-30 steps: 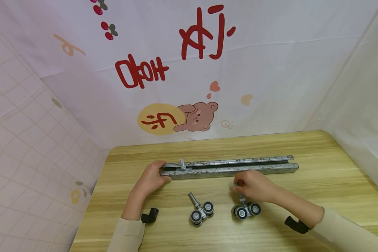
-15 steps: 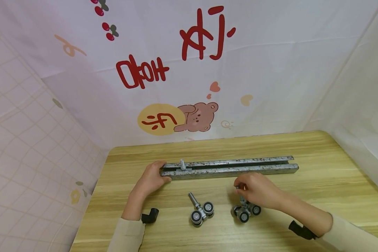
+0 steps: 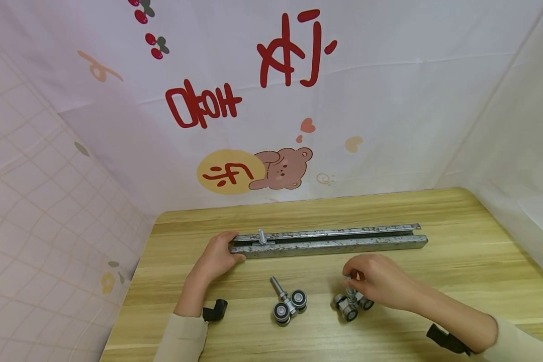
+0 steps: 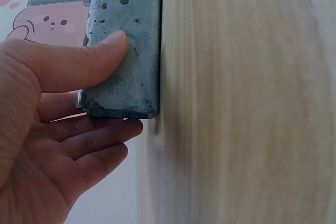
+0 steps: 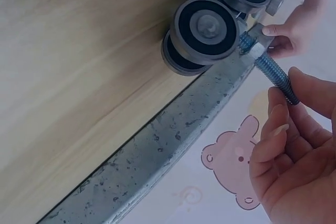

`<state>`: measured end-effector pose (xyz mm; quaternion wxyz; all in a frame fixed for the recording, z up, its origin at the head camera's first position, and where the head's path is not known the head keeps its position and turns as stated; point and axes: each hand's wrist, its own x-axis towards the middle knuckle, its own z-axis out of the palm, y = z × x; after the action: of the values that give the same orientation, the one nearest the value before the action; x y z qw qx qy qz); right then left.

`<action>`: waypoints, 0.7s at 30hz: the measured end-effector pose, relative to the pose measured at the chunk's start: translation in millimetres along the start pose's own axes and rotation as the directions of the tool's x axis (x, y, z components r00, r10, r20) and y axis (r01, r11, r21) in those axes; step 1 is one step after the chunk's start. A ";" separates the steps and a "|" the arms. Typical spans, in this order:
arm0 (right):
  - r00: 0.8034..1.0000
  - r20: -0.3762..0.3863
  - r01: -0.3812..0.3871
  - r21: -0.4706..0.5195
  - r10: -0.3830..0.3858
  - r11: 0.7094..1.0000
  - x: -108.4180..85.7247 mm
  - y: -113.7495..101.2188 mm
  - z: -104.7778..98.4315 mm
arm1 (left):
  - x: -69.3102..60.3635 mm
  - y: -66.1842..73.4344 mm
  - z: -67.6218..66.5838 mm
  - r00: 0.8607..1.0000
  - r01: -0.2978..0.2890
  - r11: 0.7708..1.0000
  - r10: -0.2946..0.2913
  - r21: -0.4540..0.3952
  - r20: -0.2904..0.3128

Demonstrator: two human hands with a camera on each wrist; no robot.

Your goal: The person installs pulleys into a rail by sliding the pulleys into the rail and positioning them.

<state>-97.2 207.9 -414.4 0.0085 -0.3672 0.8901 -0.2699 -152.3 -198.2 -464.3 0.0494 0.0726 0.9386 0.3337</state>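
A speckled grey metal channel rail (image 3: 335, 246) lies across the table with its slot facing up. My left hand (image 3: 217, 256) grips its left end, thumb on the near side wall, as the left wrist view shows. An upright bolt (image 3: 262, 237) stands in the slot close to that hand. In front of the rail, my right hand (image 3: 380, 282) pinches the threaded stem (image 5: 274, 72) of a wheeled roller trolley (image 5: 207, 27) between thumb and fingers. That trolley's wheels are down at the tabletop, partly hidden by the hand. A second roller trolley (image 3: 282, 311) lies between the hands, stem slanting toward the rail.
Wood-grain table (image 3: 253, 347) with a printed white cloth (image 3: 389, 100) hanging behind and at both sides. Black angled pieces (image 3: 214, 310) sit at both wrists. The rail's right end (image 3: 420, 241) is not covered by any hand.
My right hand has shifted slightly right and toward me. The trolley it holds has turned, its stem now looking more upright. The left hand, rail and second trolley stay put.
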 end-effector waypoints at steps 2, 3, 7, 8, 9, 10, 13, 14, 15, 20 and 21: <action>1.000 0.006 0.001 0.006 -0.001 1.000 -2.6 -0.5 -0.9 | -0.2 -0.2 0.2 1.000 0.000 1.000 0.000 0.003 -0.001; 1.000 0.009 0.001 0.009 -0.001 1.000 -3.6 -0.7 -1.3 | -0.2 -0.3 0.2 1.000 0.000 1.000 0.000 0.003 -0.001; 1.000 0.010 0.005 0.009 -0.005 1.000 -7.9 -1.0 -2.4 | 0.0 -0.9 0.6 1.000 -0.003 1.000 0.003 0.004 -0.005; 1.000 0.007 0.010 0.006 -0.010 1.000 -9.2 -0.8 -2.6 | 0.1 -0.9 0.7 1.000 -0.004 1.000 0.004 0.003 -0.006; 1.000 0.001 0.013 0.002 -0.013 1.000 -10.6 -0.8 -2.6 | 0.2 -0.9 0.7 1.000 -0.005 1.000 0.005 0.002 -0.005; 1.000 -0.005 0.015 -0.001 -0.015 1.000 -12.1 -0.8 -2.7 | 0.2 -1.0 0.8 1.000 -0.007 1.000 0.007 0.002 -0.006; 1.000 -0.021 0.017 -0.011 -0.017 1.000 -16.7 -0.5 -2.6 | 0.1 -0.9 0.8 1.000 -0.006 1.000 0.006 0.003 -0.006; 0.999 -0.027 0.018 -0.013 -0.019 1.000 -18.2 -0.3 -2.6 | 0.0 -0.9 0.8 1.000 -0.006 1.000 0.006 0.004 -0.006; 0.999 -0.031 0.018 -0.015 -0.018 1.000 -19.5 -0.2 -2.7 | 0.0 -0.8 0.7 1.000 -0.003 1.000 0.003 0.002 -0.005; 0.998 -0.058 0.017 -0.021 -0.018 1.000 -26.3 0.9 -3.5 | 0.1 -0.4 -0.2 1.000 -0.001 1.000 0.001 -0.005 -0.006; 0.998 -0.064 0.012 -0.024 -0.013 1.000 -27.9 0.9 -3.6 | 0.1 -0.3 -0.5 1.000 -0.002 1.000 0.002 -0.008 -0.007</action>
<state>-78.2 228.5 -416.9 -0.0263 -0.3639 0.8907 -0.2711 -152.5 -198.7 -464.2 0.0462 0.0724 0.9373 0.3377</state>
